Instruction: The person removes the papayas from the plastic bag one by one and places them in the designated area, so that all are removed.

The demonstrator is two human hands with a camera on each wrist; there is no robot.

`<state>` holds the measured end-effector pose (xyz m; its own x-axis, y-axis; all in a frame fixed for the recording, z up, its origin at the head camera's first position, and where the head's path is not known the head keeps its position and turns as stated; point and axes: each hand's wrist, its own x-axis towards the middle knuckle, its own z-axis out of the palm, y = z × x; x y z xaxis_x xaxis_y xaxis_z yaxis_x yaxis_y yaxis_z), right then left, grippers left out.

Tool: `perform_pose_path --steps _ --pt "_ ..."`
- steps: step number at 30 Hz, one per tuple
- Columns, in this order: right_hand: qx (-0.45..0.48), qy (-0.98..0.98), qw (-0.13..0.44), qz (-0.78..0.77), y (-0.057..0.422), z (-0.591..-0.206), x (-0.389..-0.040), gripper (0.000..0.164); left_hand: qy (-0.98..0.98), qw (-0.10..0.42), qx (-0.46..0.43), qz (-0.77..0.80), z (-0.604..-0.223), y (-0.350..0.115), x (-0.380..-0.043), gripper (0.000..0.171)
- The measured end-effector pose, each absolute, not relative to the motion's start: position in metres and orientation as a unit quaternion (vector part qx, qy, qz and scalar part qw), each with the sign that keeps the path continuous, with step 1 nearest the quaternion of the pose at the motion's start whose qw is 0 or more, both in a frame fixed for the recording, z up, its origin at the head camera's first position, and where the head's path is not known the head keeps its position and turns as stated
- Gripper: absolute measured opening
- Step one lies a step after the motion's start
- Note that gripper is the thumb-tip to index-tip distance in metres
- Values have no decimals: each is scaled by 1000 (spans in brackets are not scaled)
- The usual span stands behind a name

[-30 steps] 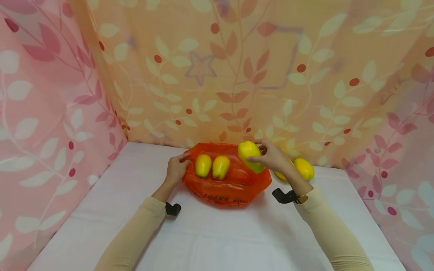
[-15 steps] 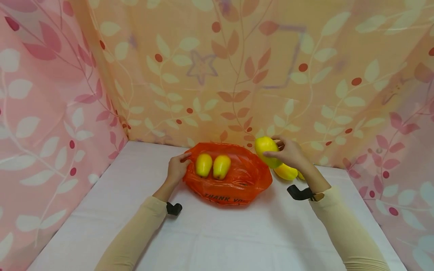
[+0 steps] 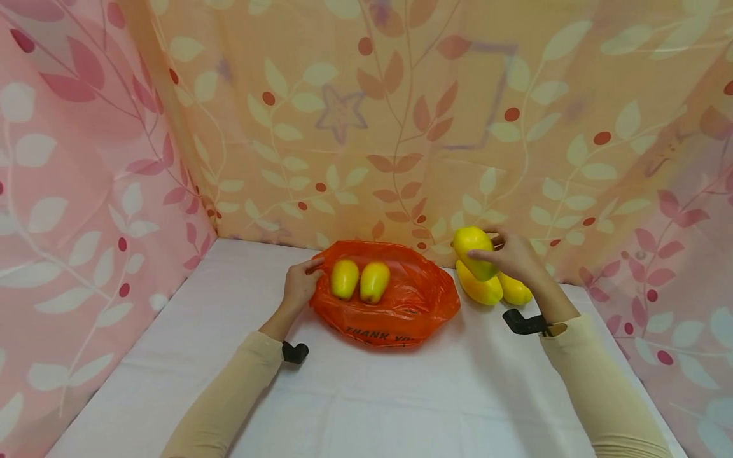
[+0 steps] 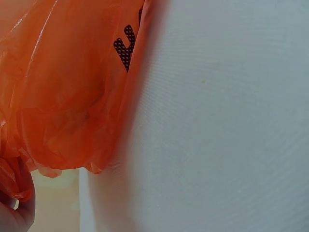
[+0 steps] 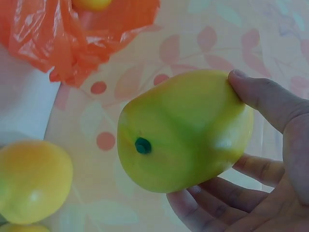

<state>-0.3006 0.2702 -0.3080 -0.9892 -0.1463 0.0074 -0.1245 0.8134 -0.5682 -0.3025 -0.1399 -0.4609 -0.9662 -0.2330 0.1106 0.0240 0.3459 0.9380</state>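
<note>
A yellow mango (image 3: 474,253) is held above the table (image 3: 366,394), right of the orange bag (image 3: 426,289), as I follow from afar. The right hand (image 3: 513,257) pinches it, thumb on one side and slightly parted fingers on the other, its forearm slanting forward and inward. On my right wrist view the stem end points left and partly at the camera, the long axis sloping from lower left to upper right. Just beside lie a loose mango (image 3: 480,289) and a farther mango (image 3: 517,291); I cannot tell whether the held one touches either. In the bag, a left mango (image 3: 344,280) and a right mango (image 3: 375,283) sit side by side, long axes running away from the person. The left hand (image 3: 299,283), forearm angled inward, pinches the bag's left edge. Behind hangs a leaf-patterned curtain (image 3: 286,152).
</note>
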Motion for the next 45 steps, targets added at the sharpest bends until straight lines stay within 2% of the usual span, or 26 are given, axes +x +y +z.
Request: perform_pose_path --steps 16,28,36,45 --pt "-19 955 36 -294 304 -307 -302 89 -822 97 63 -558 -456 -140 -304 33" --pt "-15 958 16 -287 335 -311 -303 87 -817 96 65 -565 -459 -140 -304 33" --pt "-8 956 26 -292 353 -315 -301 84 -820 92 69 -560 -459 -139 -303 33" --pt "3 963 16 -268 377 -325 -302 88 -817 91 72 -565 -459 -142 -302 33"
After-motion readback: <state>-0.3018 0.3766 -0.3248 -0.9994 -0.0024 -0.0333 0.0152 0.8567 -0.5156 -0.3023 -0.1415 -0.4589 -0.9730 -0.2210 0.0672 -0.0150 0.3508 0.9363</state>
